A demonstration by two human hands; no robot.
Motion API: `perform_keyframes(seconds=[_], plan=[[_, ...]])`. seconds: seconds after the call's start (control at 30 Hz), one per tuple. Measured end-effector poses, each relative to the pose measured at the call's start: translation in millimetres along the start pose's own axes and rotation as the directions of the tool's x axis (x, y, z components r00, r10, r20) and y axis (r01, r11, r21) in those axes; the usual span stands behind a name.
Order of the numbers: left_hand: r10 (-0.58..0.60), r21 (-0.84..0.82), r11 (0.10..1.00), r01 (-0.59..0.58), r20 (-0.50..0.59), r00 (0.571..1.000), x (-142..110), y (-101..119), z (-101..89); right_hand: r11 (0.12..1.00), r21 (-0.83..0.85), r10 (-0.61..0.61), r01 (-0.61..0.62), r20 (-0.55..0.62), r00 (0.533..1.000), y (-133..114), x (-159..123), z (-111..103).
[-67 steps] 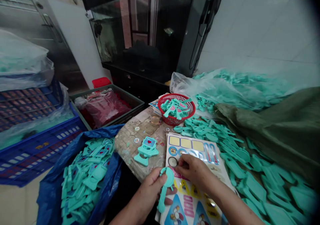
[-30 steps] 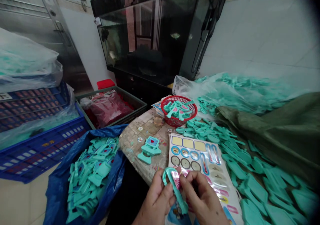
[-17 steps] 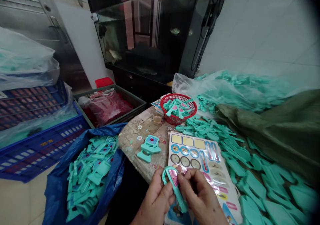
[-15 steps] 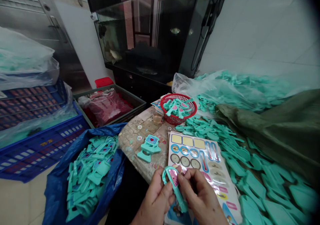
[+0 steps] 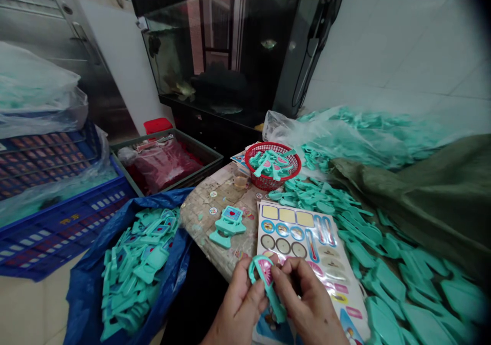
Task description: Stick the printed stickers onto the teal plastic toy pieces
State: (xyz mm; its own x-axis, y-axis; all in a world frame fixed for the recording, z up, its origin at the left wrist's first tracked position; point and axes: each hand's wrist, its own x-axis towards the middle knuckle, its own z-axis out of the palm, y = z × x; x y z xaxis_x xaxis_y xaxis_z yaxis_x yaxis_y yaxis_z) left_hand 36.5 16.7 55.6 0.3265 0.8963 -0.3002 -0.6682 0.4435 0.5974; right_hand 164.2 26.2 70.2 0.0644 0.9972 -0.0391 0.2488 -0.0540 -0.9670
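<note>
My left hand (image 5: 240, 304) grips the handle end of a turquoise plastic toy hand mirror (image 5: 268, 304), which has a round head and a long handle. A pink printed sticker (image 5: 265, 272) lies on the head. The fingers of my right hand (image 5: 303, 296) pinch at the head's right side and partly hide it. Below both hands lies a printed sticker sheet (image 5: 295, 237) with round and rectangular stickers. A few assembled turquoise pieces (image 5: 228, 226) lie on the worn tabletop (image 5: 203, 217), left of the sheet.
A blue bag (image 5: 86, 294) of turquoise pieces stands at left, beside a blue crate (image 5: 49, 227). Loose turquoise pieces (image 5: 387, 278) spread to the right by a green tarp (image 5: 418, 191). A red basket (image 5: 245, 163), a small cup (image 5: 241, 178) and a fish tank (image 5: 215, 53) stand beyond.
My right hand has moved from the sticker sheet onto the toy's head, and the pink sticker now shows there. Over the last moments the hands have barely moved.
</note>
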Motion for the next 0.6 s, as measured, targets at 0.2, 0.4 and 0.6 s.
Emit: perform_keyframes(seconds=[0.2,0.4,0.6], plan=[[0.105,0.261,0.959,-0.114,0.046,0.993,-1.8,5.9,3.7,0.92,-0.392,-0.009,0.02,0.03,1.0,1.5,1.3,-10.4],[0.124,0.606,0.791,-0.082,-0.027,0.992,-4.7,13.7,3.1,0.823,-0.568,-0.017,0.02,0.01,1.0,-3.5,0.6,-18.0],[0.155,0.686,0.727,-0.043,-0.103,0.982,1.9,36.2,1.6,0.798,-0.602,-0.041,-0.029,-0.102,0.994,10.7,8.4,-63.5]])
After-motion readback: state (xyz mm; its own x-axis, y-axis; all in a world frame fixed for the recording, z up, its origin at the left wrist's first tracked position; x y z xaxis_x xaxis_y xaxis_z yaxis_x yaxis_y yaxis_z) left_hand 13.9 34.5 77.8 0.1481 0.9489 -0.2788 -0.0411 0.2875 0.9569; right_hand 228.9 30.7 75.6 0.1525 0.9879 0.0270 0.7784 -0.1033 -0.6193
